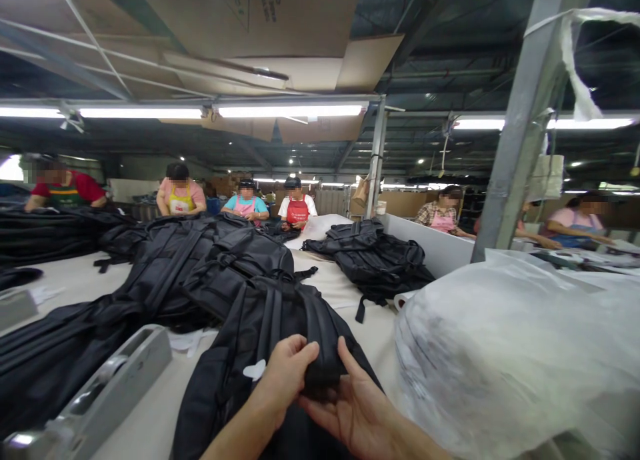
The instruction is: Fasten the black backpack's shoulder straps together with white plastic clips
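Note:
A black backpack (205, 387) lies on the table right in front of me, its padded shoulder straps facing up. My left hand (290, 373) is closed on the left edge of one shoulder strap (320, 327), thumb on top. From the right, my right hand (353, 407) grips the same strap, with its thumb along the edge and its fingers curled underneath. The strap's lower end is bent up between both hands, and part of it is hidden by my fingers. A small white tag (254, 369) shows on the backpack beside my left wrist.
More black backpacks (170, 260) are heaped behind and to the left; another pile (375, 253) lies farther right. A grey tape dispenser (120, 380) stands at left. Clear plastic bags (500, 353) bulge at right near a metal post (520, 113). Several people in aprons work beyond.

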`<state>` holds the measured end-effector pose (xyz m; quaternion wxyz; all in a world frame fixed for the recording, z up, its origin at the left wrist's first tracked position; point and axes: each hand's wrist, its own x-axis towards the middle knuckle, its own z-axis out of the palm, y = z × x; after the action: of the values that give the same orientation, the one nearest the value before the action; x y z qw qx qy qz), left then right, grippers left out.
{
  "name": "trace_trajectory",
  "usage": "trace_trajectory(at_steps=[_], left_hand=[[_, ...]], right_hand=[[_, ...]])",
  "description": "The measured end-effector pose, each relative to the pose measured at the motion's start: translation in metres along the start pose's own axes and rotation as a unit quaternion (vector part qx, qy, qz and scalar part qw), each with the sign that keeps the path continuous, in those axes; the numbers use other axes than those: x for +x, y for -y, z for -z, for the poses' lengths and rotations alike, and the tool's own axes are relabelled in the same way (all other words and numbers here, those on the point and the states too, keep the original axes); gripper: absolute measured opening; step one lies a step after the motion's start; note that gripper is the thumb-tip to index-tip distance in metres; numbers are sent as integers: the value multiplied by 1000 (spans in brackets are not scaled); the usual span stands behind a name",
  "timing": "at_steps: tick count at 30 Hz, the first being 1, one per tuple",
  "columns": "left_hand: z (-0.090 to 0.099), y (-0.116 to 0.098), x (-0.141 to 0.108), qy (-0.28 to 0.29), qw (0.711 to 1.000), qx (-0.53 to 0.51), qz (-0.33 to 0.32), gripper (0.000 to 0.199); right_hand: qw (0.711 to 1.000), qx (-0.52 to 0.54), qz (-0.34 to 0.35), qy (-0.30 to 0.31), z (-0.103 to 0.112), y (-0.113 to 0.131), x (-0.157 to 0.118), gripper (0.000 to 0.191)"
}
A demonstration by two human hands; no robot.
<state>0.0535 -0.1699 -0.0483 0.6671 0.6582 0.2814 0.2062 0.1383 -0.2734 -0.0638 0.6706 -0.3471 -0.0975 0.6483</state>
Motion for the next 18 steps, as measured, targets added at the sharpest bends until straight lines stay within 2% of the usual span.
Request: trace_trajectory(at_steps=[4,7,11,13,15,18], left_hand=[[-3,19,-3,10,998,-9,-66,27],[-2,32,-5,20,996,-9,-83,28],[4,45,-6,-74,990,78,-94,19],[6,49,-8,-84,994,56,-44,25],[7,51,-13,-53,997,-32,35,42],[10,48,-24,-8,976,-176,126,53]], right_hand=[[990,-99,88,-51,11,-10,10,67],[974,-152,135,-102,16,-18,17,60],[968,-169,139,-121,21,-29,22,58],[966,-180,135,-125,23,-33,22,58],[966,-191,123,-127,25,-35,20,61],[964,-192,119,-137,27,-35,16,63]])
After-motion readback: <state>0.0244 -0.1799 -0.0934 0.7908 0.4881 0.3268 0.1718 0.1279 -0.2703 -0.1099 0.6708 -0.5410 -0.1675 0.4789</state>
